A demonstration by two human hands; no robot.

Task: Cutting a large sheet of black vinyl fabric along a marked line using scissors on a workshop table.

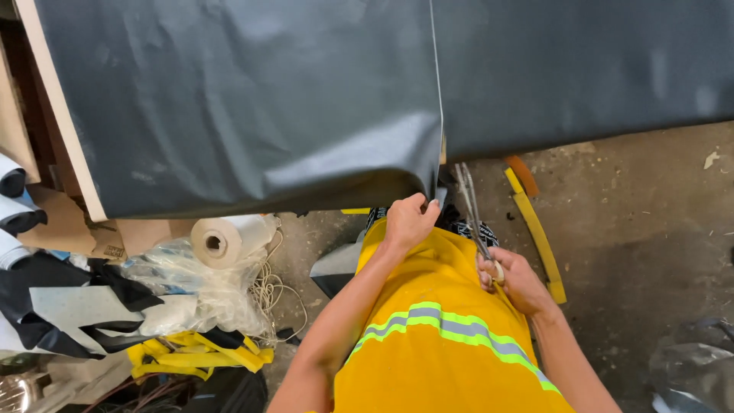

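Left hand (410,220) grips dark sheet (252,99); right hand (514,277) holds scissors (474,210).

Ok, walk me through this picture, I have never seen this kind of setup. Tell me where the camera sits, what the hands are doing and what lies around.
The camera sits on a person's head and looks down past their yellow vest. On the table lies a dark grey sheet, cut along a straight line. The left hand grips the sheet's hanging edge beside the cut. The right hand holds long scissors, pointing up at the cut. Below, on the concrete floor, are a paper roll, yellow strips and fabric scraps.
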